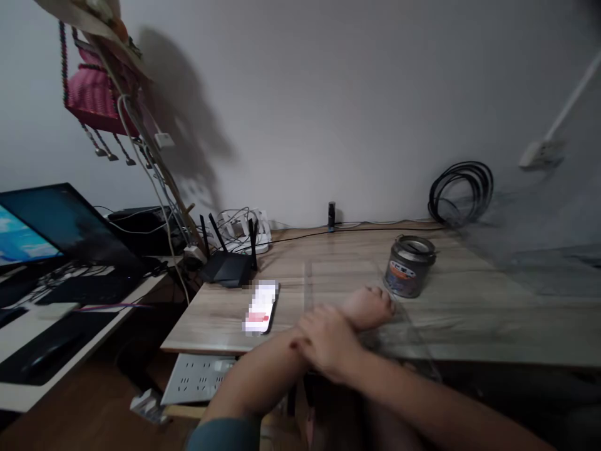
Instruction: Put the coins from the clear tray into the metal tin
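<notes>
My left hand (369,308) reaches in over the table's front edge, its fingers curled into a loose fist; no object shows in it. Across it comes my right arm, and my right hand (326,341) is wrapped round my left forearm (277,360) near the wrist. Beneath both hands lies a clear plastic sheet or tray (340,270), partly covered by them. Just beyond my left fist stands a grey metal can (409,266) with a ring lid and a coloured label. A lit smartphone (261,307) lies flat to the left of my hands.
On the wooden table (493,326) a black router (228,268) stands at the left, before a white power strip (256,235) with tangled cables. A small dark bottle (331,216) and a black cable coil (460,191) are by the wall. A laptop (89,232) occupies the left desk.
</notes>
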`<state>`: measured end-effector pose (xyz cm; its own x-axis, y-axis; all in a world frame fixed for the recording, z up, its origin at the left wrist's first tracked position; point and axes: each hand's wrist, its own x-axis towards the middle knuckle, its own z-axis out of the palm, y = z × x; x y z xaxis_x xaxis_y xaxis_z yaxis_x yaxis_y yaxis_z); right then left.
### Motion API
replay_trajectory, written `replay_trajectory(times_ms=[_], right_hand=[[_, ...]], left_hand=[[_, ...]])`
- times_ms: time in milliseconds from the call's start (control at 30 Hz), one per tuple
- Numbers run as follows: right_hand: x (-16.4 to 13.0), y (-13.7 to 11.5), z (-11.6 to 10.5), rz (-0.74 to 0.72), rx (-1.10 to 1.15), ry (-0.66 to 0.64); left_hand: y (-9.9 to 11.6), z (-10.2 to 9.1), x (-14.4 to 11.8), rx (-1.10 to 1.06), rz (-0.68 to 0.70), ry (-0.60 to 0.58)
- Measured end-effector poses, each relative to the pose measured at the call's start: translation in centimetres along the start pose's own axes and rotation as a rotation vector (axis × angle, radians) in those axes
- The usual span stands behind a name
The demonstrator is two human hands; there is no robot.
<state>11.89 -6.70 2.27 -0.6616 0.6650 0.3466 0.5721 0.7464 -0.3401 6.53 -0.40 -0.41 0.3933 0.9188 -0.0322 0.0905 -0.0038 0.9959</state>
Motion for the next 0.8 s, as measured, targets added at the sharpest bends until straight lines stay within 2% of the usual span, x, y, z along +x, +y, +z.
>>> replay_trajectory(times_ms=[33,67,133,200,233,300,333,400,433,467,533,600,700,800], right_hand=[[-0.4,-2.0,1.5,-0.068,0.022,-0.022],[-0.9,-3.7,2.6,-0.148,0.055,0.009],[-2.3,-5.8,3.6,-0.348,0.109,-0.014],[-4.0,-5.9,3.2,-0.499,0.127,-0.144],[-4.8,-5.1,2.5,-0.521,0.11,-0.223],[-6.1,-2.3,0.7,-0.406,0.034,-0.288],[-6.6,-0.3,-0.3,-0.286,-0.018,-0.253],[-7.0,4.2,-2.0,0.086,-0.064,-0.081],[-7.0,6.4,-2.5,0.219,-0.091,-0.062],[-7.0,8.4,-2.9,0.282,-0.133,-0.11],[-6.8,11.4,-2.7,0.295,-0.109,-0.267],[-6.7,13.0,-1.8,0.251,-0.033,-0.364],[-6.8,13.6,-0.2,0.242,0.078,-0.396],[-7.0,13.5,0.6,0.257,0.124,-0.387]], left_hand=[[0.0,0.6,0.0,0.05,0.007,-0.021],[0.1,1.3,0.1,0.118,0.025,-0.042],[0.3,2.4,0.4,0.331,0.094,-0.064],[0.7,2.6,0.4,0.566,0.174,-0.033],[0.9,2.3,0.2,0.676,0.206,0.0],[1.3,1.2,-0.7,0.755,0.206,0.037],[1.4,0.6,-1.4,0.82,0.192,0.018],[1.4,-0.4,-2.7,0.921,0.133,-0.158],[1.2,-0.7,-3.3,0.958,0.116,-0.225],[1.1,-0.8,-3.8,0.982,0.1,-0.283],[0.7,-0.6,-4.3,1.002,0.085,-0.347],[0.5,-0.2,-4.4,1.007,0.071,-0.372],[0.1,0.2,-4.1,1.042,0.048,-0.392],[-0.5,0.4,-3.9,1.099,0.073,-0.392]])
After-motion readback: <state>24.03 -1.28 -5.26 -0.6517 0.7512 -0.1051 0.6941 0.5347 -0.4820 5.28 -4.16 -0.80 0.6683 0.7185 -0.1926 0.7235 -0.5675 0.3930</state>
